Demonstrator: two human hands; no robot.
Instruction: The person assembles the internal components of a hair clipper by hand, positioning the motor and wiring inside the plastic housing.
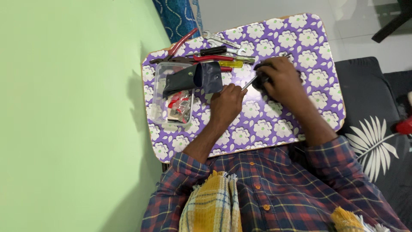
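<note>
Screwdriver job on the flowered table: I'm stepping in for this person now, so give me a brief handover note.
Left hand pinches the metal shaft of a screwdriver near its tip.
Right hand grips its black handle.
Both work over the purple flowered table.
Clear plastic box with a black pouch on it sits left of the hands; pliers and spanners lie beyond.
Done: tool picked up. What it works on is hidden.
</note>
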